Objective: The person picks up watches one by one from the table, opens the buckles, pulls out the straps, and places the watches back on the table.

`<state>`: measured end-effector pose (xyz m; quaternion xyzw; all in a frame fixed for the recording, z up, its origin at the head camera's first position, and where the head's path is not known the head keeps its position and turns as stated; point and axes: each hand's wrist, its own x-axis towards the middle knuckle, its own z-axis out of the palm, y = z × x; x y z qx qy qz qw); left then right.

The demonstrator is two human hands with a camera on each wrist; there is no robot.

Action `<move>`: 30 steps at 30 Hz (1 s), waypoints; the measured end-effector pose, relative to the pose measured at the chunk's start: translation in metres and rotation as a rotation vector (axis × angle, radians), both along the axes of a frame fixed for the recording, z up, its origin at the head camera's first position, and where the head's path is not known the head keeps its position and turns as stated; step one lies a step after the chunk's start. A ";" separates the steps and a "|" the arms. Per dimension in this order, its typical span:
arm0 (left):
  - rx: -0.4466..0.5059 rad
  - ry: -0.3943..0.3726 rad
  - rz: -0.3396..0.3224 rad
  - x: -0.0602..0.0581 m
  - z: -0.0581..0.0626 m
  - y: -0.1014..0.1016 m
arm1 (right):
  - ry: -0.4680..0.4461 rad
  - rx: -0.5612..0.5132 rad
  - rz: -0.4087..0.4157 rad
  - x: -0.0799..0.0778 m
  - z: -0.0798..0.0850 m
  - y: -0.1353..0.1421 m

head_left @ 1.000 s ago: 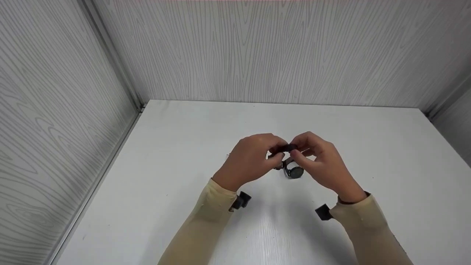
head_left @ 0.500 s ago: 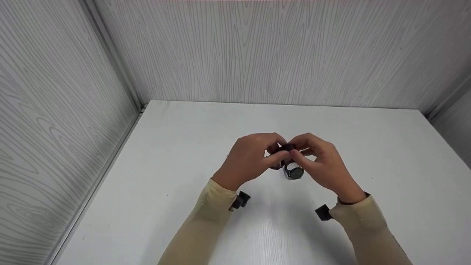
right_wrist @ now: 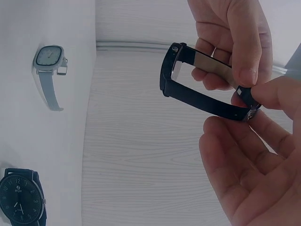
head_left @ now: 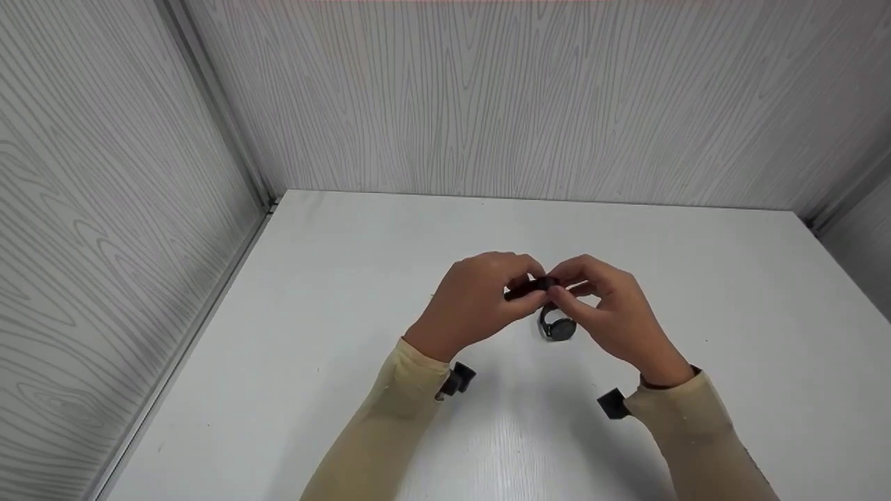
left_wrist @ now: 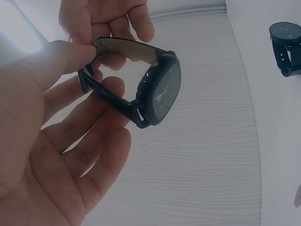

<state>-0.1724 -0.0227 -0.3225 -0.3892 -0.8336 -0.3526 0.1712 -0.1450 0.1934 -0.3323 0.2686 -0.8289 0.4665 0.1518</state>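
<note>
Hands, two, bare: left hand (head_left: 480, 299) and right hand (head_left: 609, 306), raised over the tabletop (head_left: 334, 278), arched toward each other, both clamped on one item, with their fingertips just beside each other. Left: back of hand uppermost, thumb and forefinger pinching the strap end, lower fingers loosely bent. Right: thumb and forefinger pinching the strap by its metal buckle (right_wrist: 251, 114), remaining fingers curved below. Held watch (left_wrist: 163, 94), one: black case, dark dial, black strap with a tan lining, drawn into a loop; held clear of the tabletop, about midway between its left and right edges and well short of the far edge; whether the buckle is fastened cannot be told. Forearms, two, in tan sleeves (head_left: 383, 417), slanting inward from the near side; black blocks, two, one at each wrist (head_left: 612, 403). Further watches, two, resting on the tabletop: a black round watch (right_wrist: 21, 200), large-numeralled, and a pale square watch (right_wrist: 49, 56) with one strap half stretched out, well apart from it. Wood-grain panels, three: beyond the far edge (head_left: 487, 104), left edge and right edge.
</note>
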 end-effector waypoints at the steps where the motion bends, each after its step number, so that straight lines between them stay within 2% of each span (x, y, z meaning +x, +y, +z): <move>1: -0.002 0.001 0.000 0.000 0.000 0.000 | 0.005 0.000 0.001 0.000 0.000 0.000; 16: -0.024 0.005 0.016 0.001 0.003 -0.001 | 0.025 0.032 -0.014 -0.001 -0.002 0.001; 23: -0.017 -0.020 0.014 0.001 0.002 -0.001 | 0.071 0.017 -0.026 -0.001 -0.004 0.001; 26: -0.029 -0.017 0.010 0.002 0.001 -0.001 | 0.104 0.000 -0.053 -0.002 -0.005 0.001; 30: -0.044 0.003 0.010 0.001 0.002 -0.002 | 0.222 0.002 -0.106 -0.002 -0.003 0.002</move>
